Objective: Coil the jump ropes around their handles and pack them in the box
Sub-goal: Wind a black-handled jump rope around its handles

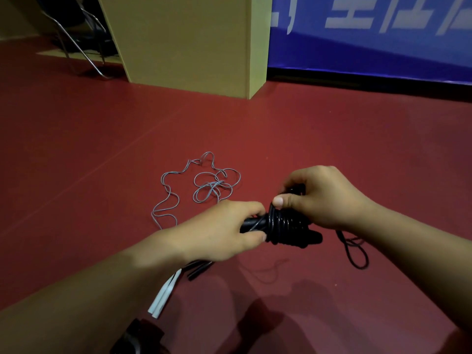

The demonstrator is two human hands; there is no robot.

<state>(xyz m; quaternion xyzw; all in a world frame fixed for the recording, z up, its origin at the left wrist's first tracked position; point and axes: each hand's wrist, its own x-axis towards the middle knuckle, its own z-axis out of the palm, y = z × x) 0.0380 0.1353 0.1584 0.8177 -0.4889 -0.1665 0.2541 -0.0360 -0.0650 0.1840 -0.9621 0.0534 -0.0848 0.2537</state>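
1. At lower centre of the frame, both hands hold a black rope (283,223) above a red floor (102,149).
2. The left hand (219,231) grips the black handles (251,224), fingers and thumb curled round them just left of the coil.
3. The right hand (319,198) pinches the rope at the top of the coil, its thumb pressed on the outermost turn.
4. Several turns of black rope wrap the handles tightly between the two hands; the handles' far end sticks out to the right under the right hand.
5. A loose tail (355,251) of the black rope hangs below the right wrist and loops on the floor at centre right.
6. A grey rope (204,182) lies uncoiled in tangled loops on the floor just above and left of the hands.
7. Its white handles (163,295) lie side by side on the floor at lower left, partly hidden by the left forearm.
8. Another pair of black handles (198,270) lies just beside the white ones, under the left wrist.
9. A beige pillar (184,39) stands on the floor at upper centre.
10. A blue banner (370,47) with pale lettering runs along the upper right.
11. A metal chair frame (84,47) stands at upper left, beside the pillar.
12. A dark object at the bottom edge is too blurred to identify.
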